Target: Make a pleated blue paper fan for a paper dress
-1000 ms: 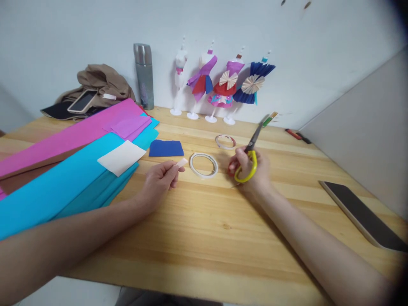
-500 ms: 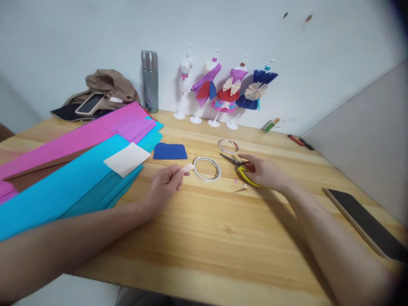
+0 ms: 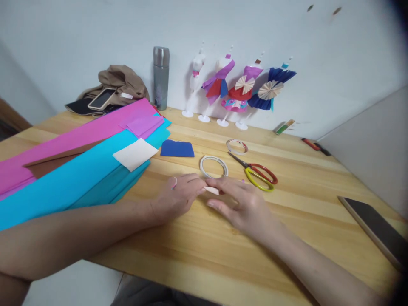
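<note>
My left hand (image 3: 178, 196) and my right hand (image 3: 239, 205) meet over the wooden table (image 3: 223, 238), both pinching a small white strip of tape (image 3: 211, 190) between their fingertips. Just beyond them lies a roll of white tape (image 3: 213, 166). Scissors (image 3: 256, 171) with red and yellow handles lie loose on the table to the right of the roll. A blue paper piece (image 3: 177, 148) lies flat behind my left hand.
Long pink (image 3: 79, 132) and cyan (image 3: 70, 180) crepe paper sheets with a white square (image 3: 135, 154) fill the left. Several dressed mannequin figurines (image 3: 236, 87), a steel flask (image 3: 161, 77) and a second tape roll (image 3: 236, 145) stand behind. A tablet (image 3: 374, 227) lies at right.
My right hand laid the scissors down on the table and came left to meet my left hand at the tape strip. My left hand dropped lower toward the table.
</note>
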Available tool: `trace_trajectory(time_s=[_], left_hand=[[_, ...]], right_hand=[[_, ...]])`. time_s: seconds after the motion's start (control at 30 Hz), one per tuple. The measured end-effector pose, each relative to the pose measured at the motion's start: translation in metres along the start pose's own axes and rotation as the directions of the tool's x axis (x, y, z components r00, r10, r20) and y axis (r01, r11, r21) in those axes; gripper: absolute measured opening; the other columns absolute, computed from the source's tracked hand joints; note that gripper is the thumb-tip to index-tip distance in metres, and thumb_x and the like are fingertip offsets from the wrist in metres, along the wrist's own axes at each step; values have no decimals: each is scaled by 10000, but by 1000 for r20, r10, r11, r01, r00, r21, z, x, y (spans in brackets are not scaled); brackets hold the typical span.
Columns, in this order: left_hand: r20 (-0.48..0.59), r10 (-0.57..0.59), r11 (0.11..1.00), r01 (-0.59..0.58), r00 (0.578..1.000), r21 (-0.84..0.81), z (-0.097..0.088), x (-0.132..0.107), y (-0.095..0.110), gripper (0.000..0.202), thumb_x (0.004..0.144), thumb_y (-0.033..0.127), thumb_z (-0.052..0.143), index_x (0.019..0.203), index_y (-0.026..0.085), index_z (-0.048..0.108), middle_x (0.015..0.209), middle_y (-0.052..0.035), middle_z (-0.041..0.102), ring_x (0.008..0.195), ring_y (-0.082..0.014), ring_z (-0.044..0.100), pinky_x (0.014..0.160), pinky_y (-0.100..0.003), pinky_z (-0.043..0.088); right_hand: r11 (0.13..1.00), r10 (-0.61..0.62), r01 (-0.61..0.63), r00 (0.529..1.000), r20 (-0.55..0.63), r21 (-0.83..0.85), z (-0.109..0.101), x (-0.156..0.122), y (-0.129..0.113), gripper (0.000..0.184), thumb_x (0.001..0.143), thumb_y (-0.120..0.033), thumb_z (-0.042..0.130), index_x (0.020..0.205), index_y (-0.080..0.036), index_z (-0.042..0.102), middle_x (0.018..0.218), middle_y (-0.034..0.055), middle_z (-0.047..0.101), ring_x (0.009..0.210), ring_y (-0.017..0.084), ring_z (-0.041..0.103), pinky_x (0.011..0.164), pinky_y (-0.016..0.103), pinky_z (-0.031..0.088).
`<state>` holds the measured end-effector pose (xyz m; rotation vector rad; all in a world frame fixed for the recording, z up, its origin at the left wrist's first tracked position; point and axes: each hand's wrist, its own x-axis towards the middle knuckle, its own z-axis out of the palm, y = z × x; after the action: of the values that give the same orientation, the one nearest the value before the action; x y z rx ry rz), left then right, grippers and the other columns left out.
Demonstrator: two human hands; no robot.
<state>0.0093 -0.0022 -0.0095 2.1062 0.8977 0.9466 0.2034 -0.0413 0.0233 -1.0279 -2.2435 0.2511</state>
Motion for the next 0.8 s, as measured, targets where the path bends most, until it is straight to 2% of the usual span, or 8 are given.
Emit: trace_trajectory(time_s=[0.07,0.13,0.27,0.33,0.47,0.57,0.7,0.8], left_hand=[[108,106,988,-116,989,99,0,-1,1,274,954,234,420,815,210,655,786,-47,658,746,-194,582,674,-308,388],[181,154,968,-185,971,169,-2,-2,1,302,976,195,384,786,196,619,770,-41,639,712,-179,564,631,-298,358],[300,246,915,-324,921,243,-2,-3,-5,255,980,178,406,811,179,598,746,-23,617,683,-157,551,615,-278,348],[386,260,866,-391,885,312,-1,-3,-8,234,984,180,401,891,174,616,793,-24,638,705,-156,566,625,-275,356],[510,205,813,-435,836,386,-1,-4,-9,215,981,179,431,968,184,646,890,-25,684,758,-159,603,593,-278,338],[508,138,829,-381,850,411,-3,-4,-3,250,1000,204,416,964,182,661,874,-26,691,758,-160,612,577,-288,318],[408,23,931,-168,913,323,-6,-1,3,281,1027,281,398,1022,186,663,988,-26,714,910,-162,639,711,-265,382],[368,-58,963,-46,928,266,-5,2,2,256,1007,312,448,1016,184,669,1008,-30,722,975,-181,636,792,-279,402]], right_hand=[[999,-32,30,999,-38,-38,5,-2,-3,131,932,-182,585,1032,-174,668,858,82,746,736,178,694,650,290,545],[999,-12,10,999,-49,-41,5,-4,0,127,941,-165,558,890,-171,675,722,50,707,619,148,645,567,256,493],[973,158,-173,982,100,154,0,-3,10,224,923,-264,617,732,-172,689,613,24,673,529,117,582,502,230,421],[904,232,-289,950,208,314,-2,-4,17,253,896,-343,661,720,-167,708,610,31,682,520,114,575,486,225,414],[721,262,-457,876,406,521,1,-7,30,341,824,-483,723,709,-162,722,573,34,664,503,118,581,478,227,443],[668,276,-497,857,436,554,3,-11,33,336,821,-496,721,771,-165,749,609,43,687,526,130,616,517,243,495],[757,364,-440,898,249,483,4,-13,29,256,847,-414,701,846,-167,770,637,49,705,543,134,618,521,241,488],[805,420,-441,896,144,397,5,-14,26,236,858,-373,670,833,-160,768,617,51,701,535,141,606,500,241,456]])
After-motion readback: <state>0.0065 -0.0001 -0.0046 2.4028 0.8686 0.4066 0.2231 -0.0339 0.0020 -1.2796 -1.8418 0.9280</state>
